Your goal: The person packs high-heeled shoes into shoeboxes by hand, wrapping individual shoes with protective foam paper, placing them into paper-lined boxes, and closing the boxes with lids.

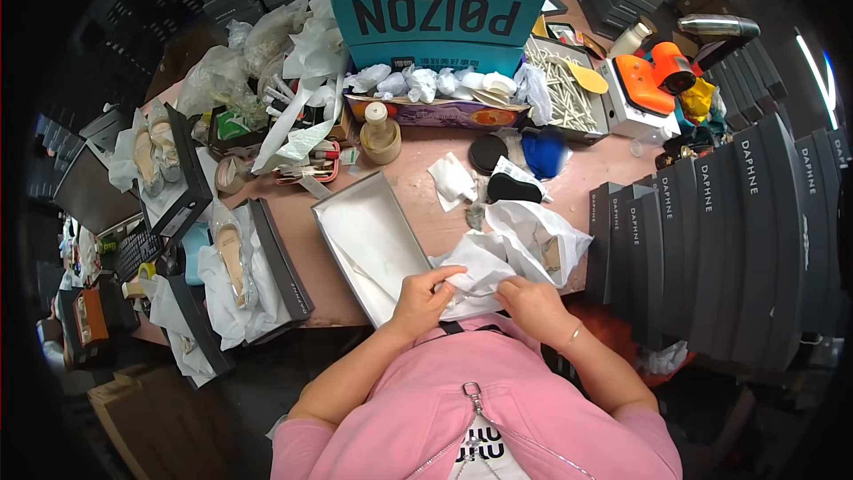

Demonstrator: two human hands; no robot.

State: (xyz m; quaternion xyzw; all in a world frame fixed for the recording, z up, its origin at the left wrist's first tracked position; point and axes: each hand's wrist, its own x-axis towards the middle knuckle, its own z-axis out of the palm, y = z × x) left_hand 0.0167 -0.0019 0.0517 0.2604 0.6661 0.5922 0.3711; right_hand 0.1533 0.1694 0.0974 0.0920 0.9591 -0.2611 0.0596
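Observation:
White tissue paper point(484, 265) is pinched between my left hand point(422, 300) and my right hand point(535, 307), near the table's front edge. Something beige, perhaps part of a shoe, shows through crumpled paper point(555, 249) to the right of my hands. Left of the paper lies a grey-rimmed white box point(369, 236), with white paper inside it. Beyond my hands are a black pad point(515, 188), a round black item point(487, 153), a small grey fluffy item point(475, 216) and a folded white sheet point(453, 182).
Stacked dark shoe boxes point(715, 240) stand at the right. Open boxes with shoes point(233, 267) line the left. A teal box point(440, 22), a glass jar point(380, 138), a tray of white sticks point(564, 89) and an orange device point(644, 84) stand along the back.

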